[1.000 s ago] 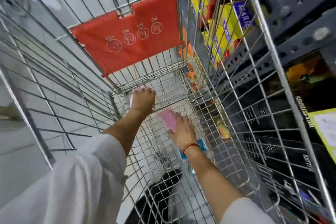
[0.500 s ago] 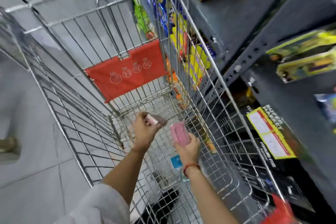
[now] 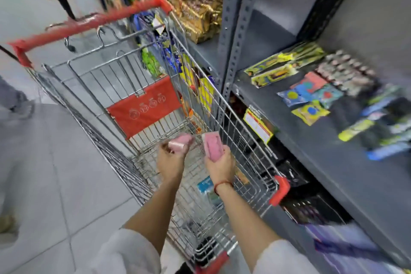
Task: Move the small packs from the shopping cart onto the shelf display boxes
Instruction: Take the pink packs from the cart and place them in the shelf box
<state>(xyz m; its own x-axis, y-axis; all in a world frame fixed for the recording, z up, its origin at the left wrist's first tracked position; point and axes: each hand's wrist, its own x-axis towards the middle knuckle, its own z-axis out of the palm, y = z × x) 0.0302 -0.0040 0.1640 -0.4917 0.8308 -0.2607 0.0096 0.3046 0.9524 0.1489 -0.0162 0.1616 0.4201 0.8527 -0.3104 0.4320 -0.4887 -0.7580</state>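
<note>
My left hand [image 3: 171,160] grips a small pink pack [image 3: 181,141] above the wire shopping cart [image 3: 93,73]. My right hand [image 3: 220,165] holds a second pink pack [image 3: 213,144] upright, just beside the left one. Both hands hover over the cart's basket. A blue pack [image 3: 205,184] lies on the cart floor under my right wrist. The grey shelf [image 3: 322,162] to the right carries flat colourful packs [image 3: 309,93], blurred by motion.
The cart has a red handle [image 3: 89,22] and a red child-seat flap [image 3: 144,107]. Gold and yellow snack bags [image 3: 200,13] fill the shelves beyond the cart. A grey perforated upright [image 3: 235,35] stands between cart and shelf. Grey floor tiles [image 3: 55,173] lie to the left.
Both hands have risen out of the cart bottom, each holding a pink pack. The view has lifted and swung right, bringing the shelf into sight.
</note>
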